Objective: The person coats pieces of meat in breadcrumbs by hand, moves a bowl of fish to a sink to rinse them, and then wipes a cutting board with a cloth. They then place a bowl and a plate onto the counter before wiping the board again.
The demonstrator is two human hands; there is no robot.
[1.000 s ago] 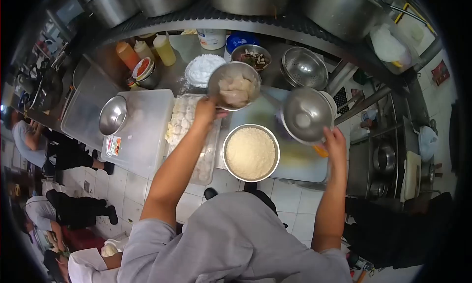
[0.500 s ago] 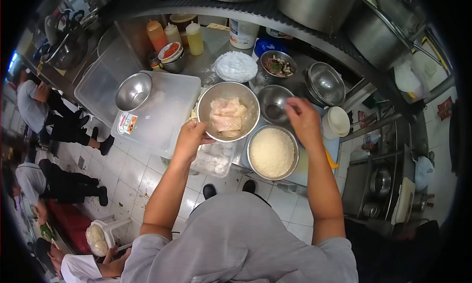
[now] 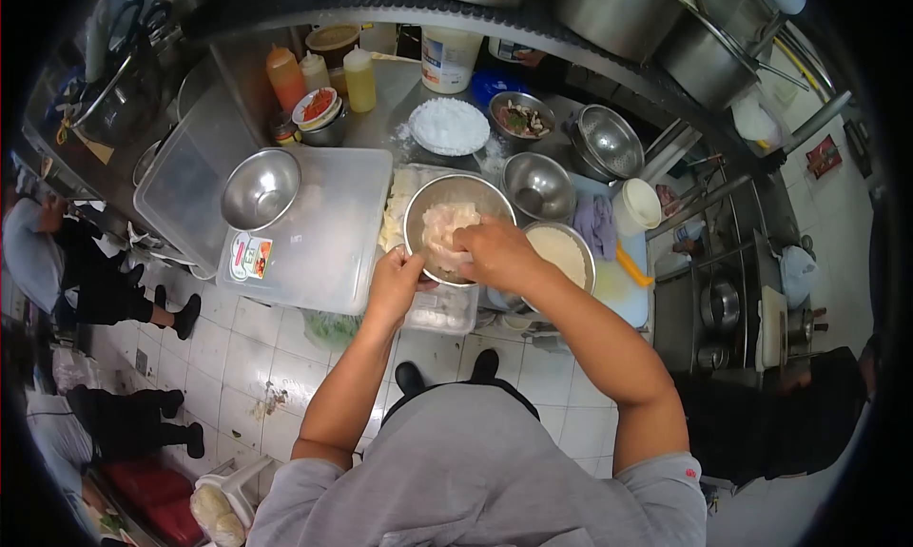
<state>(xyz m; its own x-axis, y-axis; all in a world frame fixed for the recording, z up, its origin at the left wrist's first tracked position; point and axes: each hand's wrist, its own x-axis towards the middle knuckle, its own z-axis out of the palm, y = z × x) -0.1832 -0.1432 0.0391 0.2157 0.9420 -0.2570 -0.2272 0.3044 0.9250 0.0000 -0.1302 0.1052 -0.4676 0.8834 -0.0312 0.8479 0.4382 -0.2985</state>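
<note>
My left hand (image 3: 396, 279) grips the near-left rim of a steel mixing bowl (image 3: 416, 207), thumb over the edge. Inside lie pale pinkish raw fillet pieces (image 3: 440, 221). My right hand (image 3: 504, 252) reaches over the bowl's right side, its fingers closed around the fillet and partly hidden in it. Right of it, a bowl of light crumbs (image 3: 559, 250) is partly covered by my right forearm. Behind that stands an empty steel bowl (image 3: 539, 188). A white powder mound (image 3: 449, 126) on a plate lies farther back.
A clear plastic lid (image 3: 323, 209) carrying a steel bowl (image 3: 260, 189) fills the left side. Squeeze bottles (image 3: 359, 79) stand behind. At right are a colander (image 3: 610, 138), a purple cloth (image 3: 596, 225) and a yellow-handled tool (image 3: 631, 265). Pots (image 3: 618, 19) sit on the overhead shelf. Other people stand left.
My right hand has moved left from over the empty steel bowl into the bowl of fillet. My left hand still holds that bowl's rim. The view has shifted a little.
</note>
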